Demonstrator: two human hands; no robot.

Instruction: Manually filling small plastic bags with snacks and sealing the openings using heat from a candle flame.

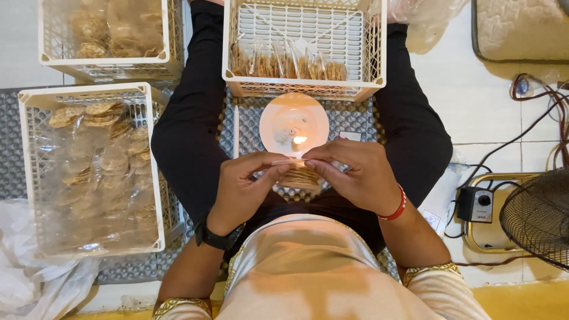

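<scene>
Here, at frame centre, I see both hands pinching a small clear packet of round crackers at its top edge: left hand and right hand, fingers closed on the film. I judge it light, slippery and brittle inside; grip the film edge only. The candle flame just above blurs the seam, and the hands hide most of the packet

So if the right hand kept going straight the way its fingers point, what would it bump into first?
Probably the left hand: the right hand points leftward at it, both pinching the clear packet of round crackers. Their fingertips nearly meet already.
</scene>
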